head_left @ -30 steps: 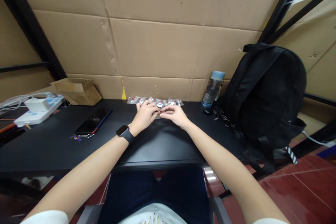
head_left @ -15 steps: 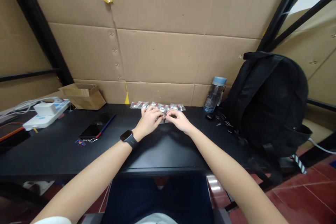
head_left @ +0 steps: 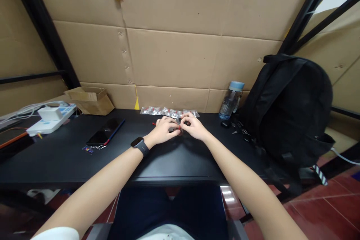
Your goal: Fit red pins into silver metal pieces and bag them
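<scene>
My left hand (head_left: 164,132), with a black watch on the wrist, and my right hand (head_left: 194,127) meet over the black desk (head_left: 84,161), fingers pinched together on one small clear packet (head_left: 177,124) between them. A row of several small clear packets with red and silver parts (head_left: 165,111) lies just behind the hands, against the cardboard wall. A small red bit (head_left: 154,123) lies on the desk left of my left hand.
A black backpack (head_left: 287,108) stands at the right with a blue-capped water bottle (head_left: 231,99) beside it. A phone with a pen and keychain (head_left: 103,135) lies to the left. A cardboard box (head_left: 89,99) and a white device with cables (head_left: 50,118) sit far left.
Both hands drew back slightly from the row of packets toward me, still pinched together on one packet. The view tilted up a little.
</scene>
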Demonstrator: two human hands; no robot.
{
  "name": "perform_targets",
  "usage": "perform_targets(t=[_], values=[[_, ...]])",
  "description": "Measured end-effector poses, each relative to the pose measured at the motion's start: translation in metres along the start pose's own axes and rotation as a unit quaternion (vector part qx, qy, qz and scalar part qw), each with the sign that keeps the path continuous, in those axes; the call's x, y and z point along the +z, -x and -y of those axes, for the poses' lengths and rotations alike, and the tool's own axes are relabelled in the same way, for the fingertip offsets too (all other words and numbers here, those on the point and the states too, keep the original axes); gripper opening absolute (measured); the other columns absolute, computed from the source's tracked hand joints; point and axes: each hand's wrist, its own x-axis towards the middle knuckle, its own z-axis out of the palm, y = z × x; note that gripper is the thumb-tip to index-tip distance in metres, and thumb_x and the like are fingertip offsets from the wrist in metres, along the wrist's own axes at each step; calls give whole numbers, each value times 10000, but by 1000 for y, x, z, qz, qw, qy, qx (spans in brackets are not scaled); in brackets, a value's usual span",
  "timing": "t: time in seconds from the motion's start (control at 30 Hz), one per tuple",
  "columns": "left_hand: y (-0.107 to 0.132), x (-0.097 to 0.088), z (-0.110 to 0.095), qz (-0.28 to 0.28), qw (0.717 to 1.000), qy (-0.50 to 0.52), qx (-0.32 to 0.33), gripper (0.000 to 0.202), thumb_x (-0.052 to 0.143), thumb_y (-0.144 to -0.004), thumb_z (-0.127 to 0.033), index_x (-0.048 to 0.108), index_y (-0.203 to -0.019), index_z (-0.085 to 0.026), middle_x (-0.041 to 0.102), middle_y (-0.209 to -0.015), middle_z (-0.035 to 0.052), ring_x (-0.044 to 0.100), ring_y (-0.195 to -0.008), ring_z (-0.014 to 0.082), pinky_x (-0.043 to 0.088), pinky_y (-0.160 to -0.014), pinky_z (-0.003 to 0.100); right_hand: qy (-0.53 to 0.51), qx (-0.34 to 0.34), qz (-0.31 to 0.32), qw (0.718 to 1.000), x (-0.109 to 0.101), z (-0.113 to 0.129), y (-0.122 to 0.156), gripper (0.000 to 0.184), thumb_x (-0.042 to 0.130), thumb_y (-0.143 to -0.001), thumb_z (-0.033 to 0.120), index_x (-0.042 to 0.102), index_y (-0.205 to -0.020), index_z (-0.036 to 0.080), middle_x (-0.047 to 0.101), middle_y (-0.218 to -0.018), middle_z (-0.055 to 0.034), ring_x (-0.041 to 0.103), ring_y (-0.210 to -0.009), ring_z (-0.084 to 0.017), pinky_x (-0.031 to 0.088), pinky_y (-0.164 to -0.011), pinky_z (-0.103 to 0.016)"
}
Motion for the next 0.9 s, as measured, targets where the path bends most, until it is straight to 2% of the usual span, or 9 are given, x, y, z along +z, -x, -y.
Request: perform_targets(t=[0.2,0.3,0.43,0.53,0.7,0.8,0.87,0.9], values=[[-1,-1,5,-25,998,53,-14,119,726,-861,-403,807,-849,-317,692,-1122,23,539,-1148,273,367,-1047,442,-3,-14,41,999,-1,3,2,130,704,-860,312,712,-786,206,588,-1148,-71,582,-1100,-231,467,-854,-343],[0,0,5,-12,998,64,-10,152,729,-863,-435,810,-818,-315,696,-1066,27,545,-1121,269,373,-1038,437,13,-27,46,998,-3,2,1,174,701,-882,351,722,-786,208,608,-1120,-66,601,-1044,-217,467,-852,-340],[2,2,1,31,996,82,17,148,724,-874,-447,814,-875,-329,723,-1069,24,541,-1146,267,378,-1030,425,92,-28,14,995,-17,-8,-1,180,665,-916,355,728,-841,204,636,-977,-62,603,-932,-207,464,-858,-361],[3,3,0,64,994,81,27,141,729,-871,-445,818,-882,-335,736,-1091,23,539,-1164,269,376,-1034,424,167,5,7,986,-32,-24,0,76,722,-842,258,727,-865,186,639,-927,-61,595,-879,-206,464,-856,-366],[-2,-4,10,69,991,104,50,208,676,-907,-469,812,-997,-338,752,-1114,28,594,-1136,253,384,-1045,397,213,85,39,973,-50,-51,5,178,775,-773,230,750,-939,172,678,-989,-89,629,-887,-211,484,-824,-338],[-3,-14,28,18,997,71,-4,272,541,-985,-401,777,-1090,-314,753,-1140,32,630,-1088,246,405,-1012,396,216,108,74,967,-53,-58,6,303,811,-739,239,753,-1029,178,705,-1037,-90,660,-902,-210,500,-820,-315],[0,-21,43,-8,997,-35,-75,255,555,-953,-319,760,-1104,-302,740,-1173,44,597,-1135,288,388,-1009,444,212,130,103,963,-53,-59,7,358,810,-739,233,744,-1087,180,725,-1021,-78,677,-892,-200,507,-819,-298],[2,-24,51,-2,990,-92,-104,253,589,-917,-289,754,-1108,-297,731,-1191,55,569,-1169,315,372,-1012,471,211,141,113,961,-54,-58,7,362,800,-749,224,741,-1103,177,734,-1006,-72,682,-886,-195,509,-818,-290]])
